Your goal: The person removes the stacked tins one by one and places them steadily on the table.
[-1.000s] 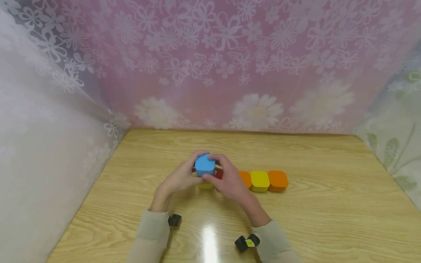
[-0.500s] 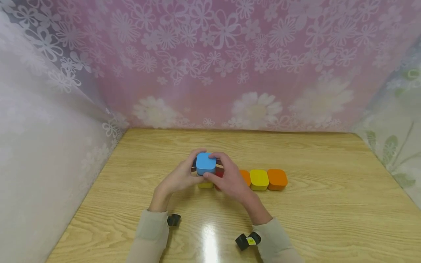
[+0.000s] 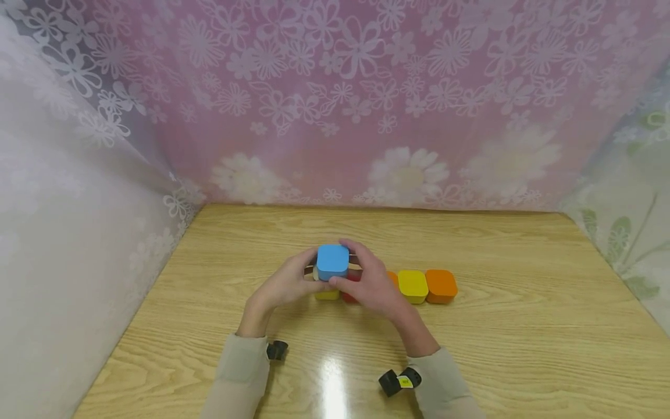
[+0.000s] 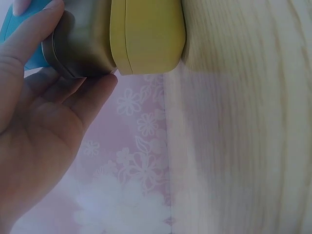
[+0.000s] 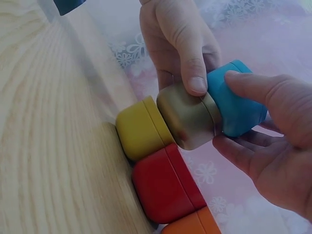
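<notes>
Small rounded square lidded boxes stand stacked: a yellow box [image 5: 141, 129] on the table, a gold box [image 5: 187, 117] on top of it, a blue box [image 3: 332, 258] uppermost. My left hand [image 3: 285, 285] grips the gold box, its thumb near the lid seam and its fingers on the far side. The blue box is held between thumb and fingers of my right hand [image 3: 374, 285]. In the right wrist view the blue box sits slightly turned on the gold one. From the head view, the gold box is mostly hidden.
Right of the stack, a row runs along the wooden table [image 3: 523, 326]: a red box [image 5: 165, 185], an orange box [image 5: 195, 224] partly behind my right hand, another yellow box [image 3: 413, 286] and another orange box [image 3: 441, 285]. A flowered curtain [image 3: 335, 116] hangs behind.
The blue box has shifted slightly right with my right hand. My right forefinger has moved from its top toward its far edge. The left hand stays nearly in place.
</notes>
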A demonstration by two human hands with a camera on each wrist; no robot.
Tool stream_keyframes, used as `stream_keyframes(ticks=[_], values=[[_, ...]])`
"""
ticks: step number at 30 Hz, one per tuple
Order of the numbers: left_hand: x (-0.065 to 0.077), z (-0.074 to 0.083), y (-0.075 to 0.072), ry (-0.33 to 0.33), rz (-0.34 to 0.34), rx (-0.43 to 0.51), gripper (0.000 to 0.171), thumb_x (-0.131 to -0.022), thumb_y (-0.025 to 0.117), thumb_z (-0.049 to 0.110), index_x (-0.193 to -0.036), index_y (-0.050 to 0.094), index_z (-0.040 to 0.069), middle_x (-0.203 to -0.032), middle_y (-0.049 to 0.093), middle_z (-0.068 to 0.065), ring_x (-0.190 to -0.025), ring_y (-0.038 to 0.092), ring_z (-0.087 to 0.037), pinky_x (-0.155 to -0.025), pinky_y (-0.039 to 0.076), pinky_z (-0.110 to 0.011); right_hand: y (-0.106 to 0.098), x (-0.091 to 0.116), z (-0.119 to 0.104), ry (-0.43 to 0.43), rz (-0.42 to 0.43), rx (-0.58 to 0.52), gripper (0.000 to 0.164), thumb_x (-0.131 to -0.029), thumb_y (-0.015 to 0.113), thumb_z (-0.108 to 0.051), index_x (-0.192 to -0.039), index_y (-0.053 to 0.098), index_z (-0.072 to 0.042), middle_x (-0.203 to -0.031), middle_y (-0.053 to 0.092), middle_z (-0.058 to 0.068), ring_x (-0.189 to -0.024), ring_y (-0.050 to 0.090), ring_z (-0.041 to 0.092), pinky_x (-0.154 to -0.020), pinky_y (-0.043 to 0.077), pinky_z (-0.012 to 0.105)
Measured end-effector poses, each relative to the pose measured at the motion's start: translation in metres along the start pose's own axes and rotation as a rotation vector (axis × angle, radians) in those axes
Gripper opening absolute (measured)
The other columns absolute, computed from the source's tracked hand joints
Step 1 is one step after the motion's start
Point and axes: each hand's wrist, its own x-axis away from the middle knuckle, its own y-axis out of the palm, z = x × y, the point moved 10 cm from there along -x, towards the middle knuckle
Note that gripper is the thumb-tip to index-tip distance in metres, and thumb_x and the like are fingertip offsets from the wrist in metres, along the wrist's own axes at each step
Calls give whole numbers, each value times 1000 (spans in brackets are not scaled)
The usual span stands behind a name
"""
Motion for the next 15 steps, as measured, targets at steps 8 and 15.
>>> stream_keyframes(ticks=[8, 15], values=[[0, 0, 1, 3, -4, 21, 57, -88, 78, 20, -138, 52, 14, -136, 56, -2, -128, 52, -23, -108, 42, -46, -6, 2, 0, 11, -24, 12, 74, -87, 79, -13, -149, 39, -13, -147, 45, 11, -126, 53, 35, -99, 50, 47], [0, 0, 2, -11, -3, 45, 63, -88, 77, 15, -144, 48, 11, -141, 53, -6, -129, 50, -26, -109, 40, -50, -13, 2, 0, 30, -23, 19, 72, -86, 79, -15, -148, 41, -15, -145, 48, 11, -124, 56, 36, -99, 50, 47]])
